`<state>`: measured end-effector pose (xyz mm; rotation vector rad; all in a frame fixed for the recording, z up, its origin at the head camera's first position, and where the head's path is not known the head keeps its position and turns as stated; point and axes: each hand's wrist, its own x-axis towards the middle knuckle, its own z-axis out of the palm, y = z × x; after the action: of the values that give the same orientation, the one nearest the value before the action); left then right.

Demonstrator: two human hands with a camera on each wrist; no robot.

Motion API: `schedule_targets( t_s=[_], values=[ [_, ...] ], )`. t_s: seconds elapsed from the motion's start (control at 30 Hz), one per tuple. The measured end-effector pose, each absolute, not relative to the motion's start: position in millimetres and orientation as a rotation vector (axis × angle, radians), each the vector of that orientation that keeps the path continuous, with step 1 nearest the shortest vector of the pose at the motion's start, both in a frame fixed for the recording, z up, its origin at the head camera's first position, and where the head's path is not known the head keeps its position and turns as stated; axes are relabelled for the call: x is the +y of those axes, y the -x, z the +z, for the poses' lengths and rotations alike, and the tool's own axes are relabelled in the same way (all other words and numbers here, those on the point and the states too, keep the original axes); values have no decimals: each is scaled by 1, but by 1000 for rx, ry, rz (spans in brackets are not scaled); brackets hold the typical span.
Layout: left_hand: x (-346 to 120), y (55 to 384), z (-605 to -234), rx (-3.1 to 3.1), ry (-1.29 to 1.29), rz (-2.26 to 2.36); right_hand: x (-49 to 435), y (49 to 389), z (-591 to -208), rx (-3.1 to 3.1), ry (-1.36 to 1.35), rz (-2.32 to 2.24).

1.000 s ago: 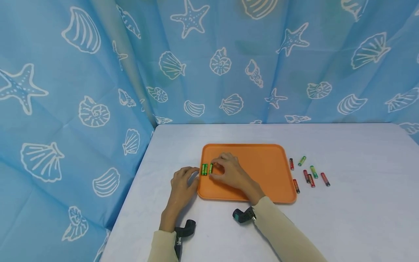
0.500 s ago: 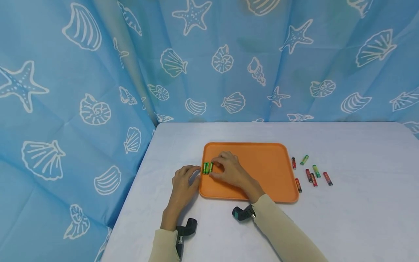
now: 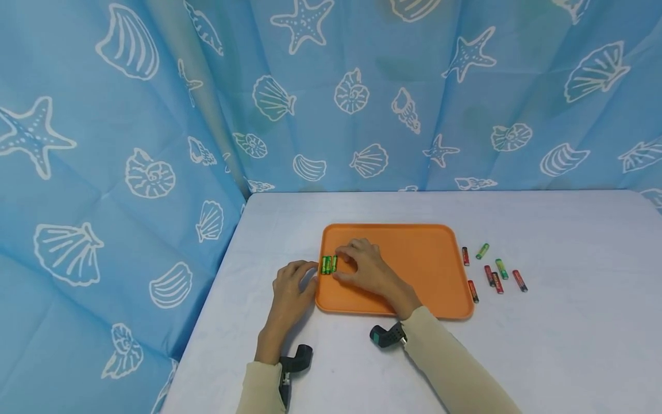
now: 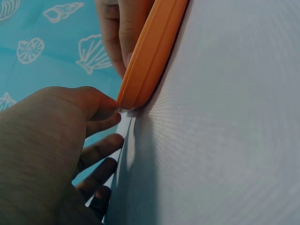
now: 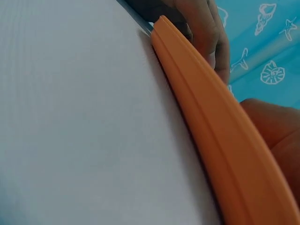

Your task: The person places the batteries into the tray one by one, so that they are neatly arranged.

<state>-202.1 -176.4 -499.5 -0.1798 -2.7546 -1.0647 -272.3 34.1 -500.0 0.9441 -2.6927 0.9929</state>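
Observation:
Three green AAA-looking batteries [image 3: 328, 264] lie side by side near the left rim of an orange tray [image 3: 403, 259] in the head view, the rightmost slightly apart. My right hand [image 3: 367, 273] reaches over the tray and pinches that rightmost battery [image 3: 334, 263] between thumb and index finger, one at each end. At the tray's left rim is my left hand [image 3: 292, 287], its thumb and index fingertips touching the edge. The left wrist view shows the thumb of this hand [image 4: 51, 136] against the tray corner [image 4: 140, 84], other fingers loosely spread. Both wrist views hide the batteries behind the tray wall.
Loose red-and-black batteries [image 3: 519, 280] and two green ones [image 3: 501, 268] lie scattered on the white tablecloth [image 3: 579, 333] right of the tray. Some sit close to its right rim. A blue curtain with white shells [image 3: 393, 115] hangs behind and at the left.
The rightmost green battery has moved slightly left, closer to the other two, with my right hand. My left hand has stayed at the tray rim. The head view has shifted a little.

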Motion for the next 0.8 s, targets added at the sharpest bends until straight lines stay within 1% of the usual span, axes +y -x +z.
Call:
schedule_targets(
  t_s=[0.37, 0.8],
  values=[
    [-175, 201, -498, -2758, 169, -1082, 58, 260, -486, -2661, -867, 958],
    [-173, 200, -497, -2752, 168, -1105, 110, 248, -474, -2646, -741, 1005]
  ],
)
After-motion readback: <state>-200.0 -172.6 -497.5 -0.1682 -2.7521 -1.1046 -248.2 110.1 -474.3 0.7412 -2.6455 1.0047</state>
